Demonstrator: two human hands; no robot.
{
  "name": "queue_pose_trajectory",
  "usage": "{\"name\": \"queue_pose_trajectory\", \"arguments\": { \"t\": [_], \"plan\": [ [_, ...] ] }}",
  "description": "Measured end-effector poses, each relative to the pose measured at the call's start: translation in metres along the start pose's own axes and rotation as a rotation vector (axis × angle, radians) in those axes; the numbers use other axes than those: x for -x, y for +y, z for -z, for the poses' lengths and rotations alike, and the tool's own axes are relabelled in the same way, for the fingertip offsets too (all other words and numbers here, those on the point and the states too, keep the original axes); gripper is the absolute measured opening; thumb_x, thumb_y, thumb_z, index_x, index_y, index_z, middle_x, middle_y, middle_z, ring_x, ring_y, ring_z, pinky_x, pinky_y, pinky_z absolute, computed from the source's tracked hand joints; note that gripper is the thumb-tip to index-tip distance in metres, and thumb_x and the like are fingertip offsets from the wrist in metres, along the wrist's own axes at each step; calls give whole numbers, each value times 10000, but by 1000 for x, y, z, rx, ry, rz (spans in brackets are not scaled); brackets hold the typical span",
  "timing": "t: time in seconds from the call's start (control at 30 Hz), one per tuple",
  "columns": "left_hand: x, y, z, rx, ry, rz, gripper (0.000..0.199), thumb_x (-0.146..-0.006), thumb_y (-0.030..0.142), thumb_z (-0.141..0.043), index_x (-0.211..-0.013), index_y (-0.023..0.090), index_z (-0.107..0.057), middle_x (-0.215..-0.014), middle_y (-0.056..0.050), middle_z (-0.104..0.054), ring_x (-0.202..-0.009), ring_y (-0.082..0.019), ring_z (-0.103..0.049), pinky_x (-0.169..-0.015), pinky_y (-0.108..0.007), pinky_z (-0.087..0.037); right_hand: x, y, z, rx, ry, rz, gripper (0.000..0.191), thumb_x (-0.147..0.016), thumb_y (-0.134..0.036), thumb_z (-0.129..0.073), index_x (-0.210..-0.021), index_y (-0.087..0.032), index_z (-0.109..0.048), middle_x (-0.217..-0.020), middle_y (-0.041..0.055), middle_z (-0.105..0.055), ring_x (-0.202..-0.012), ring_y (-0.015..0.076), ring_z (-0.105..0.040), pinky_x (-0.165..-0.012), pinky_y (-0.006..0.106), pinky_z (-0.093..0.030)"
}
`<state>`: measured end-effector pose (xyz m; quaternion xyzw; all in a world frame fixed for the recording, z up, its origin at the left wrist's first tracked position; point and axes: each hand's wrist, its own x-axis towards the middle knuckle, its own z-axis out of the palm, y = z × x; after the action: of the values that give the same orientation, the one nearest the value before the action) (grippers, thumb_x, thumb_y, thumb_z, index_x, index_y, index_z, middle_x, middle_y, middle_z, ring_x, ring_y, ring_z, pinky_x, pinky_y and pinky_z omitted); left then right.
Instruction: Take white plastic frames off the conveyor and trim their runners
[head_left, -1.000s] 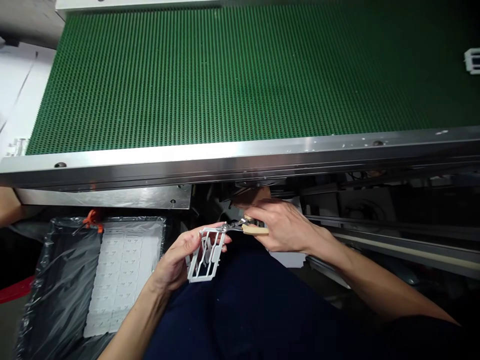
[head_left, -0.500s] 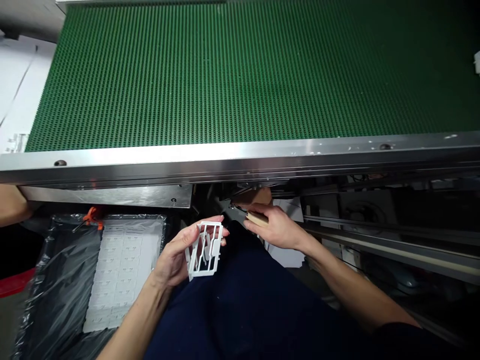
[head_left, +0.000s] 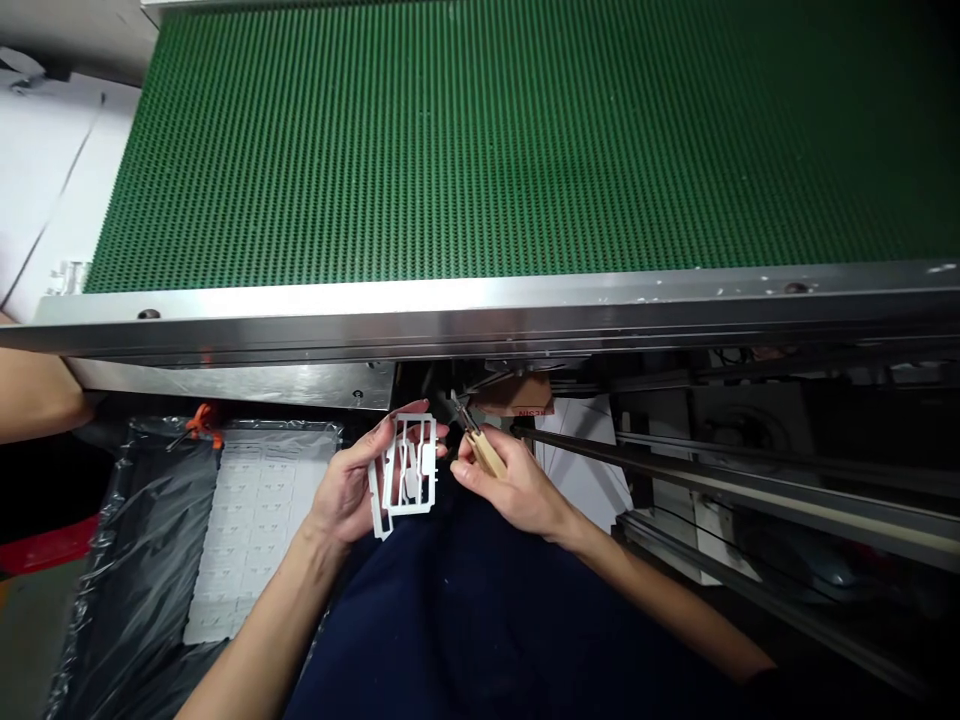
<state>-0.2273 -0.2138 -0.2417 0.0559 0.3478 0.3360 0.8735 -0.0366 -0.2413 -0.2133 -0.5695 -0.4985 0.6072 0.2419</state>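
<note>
Frame of white plastic [head_left: 409, 465], gripped firmly in left hand [head_left: 349, 490]; tan-handled cutters [head_left: 486, 455] pinched in right hand [head_left: 514, 490], tips just beside frame, below green conveyor belt [head_left: 480, 150].

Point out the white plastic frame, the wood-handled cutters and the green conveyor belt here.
white plastic frame [head_left: 411, 485]: head view, on its inner part.
wood-handled cutters [head_left: 487, 455]: head view, on the wooden handle.
green conveyor belt [head_left: 480, 140]: head view, on the middle of the cleated surface.

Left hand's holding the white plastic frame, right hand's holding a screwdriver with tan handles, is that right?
Not a screwdriver: the right hand holds small cutters with tan handles, as the head view shows. The left hand does hold the white plastic frame.
</note>
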Motion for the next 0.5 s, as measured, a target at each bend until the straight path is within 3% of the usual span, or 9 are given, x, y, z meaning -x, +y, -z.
{"name": "queue_pose_trajectory", "arguments": {
  "t": [0.5],
  "plan": [
    [7, 3, 13, 2, -18, -25, 310, -900, 204, -404, -1177, 129, -522, -1069, -187, -644, -968, -307, -619, -708, -377, -562, 0, 3, -20, -251, 75, 24, 129, -802, -269, -568, -844, -184, -480, -744, -31, -489, -632, 82, -431, -609, 226, -367]
  ]
}}
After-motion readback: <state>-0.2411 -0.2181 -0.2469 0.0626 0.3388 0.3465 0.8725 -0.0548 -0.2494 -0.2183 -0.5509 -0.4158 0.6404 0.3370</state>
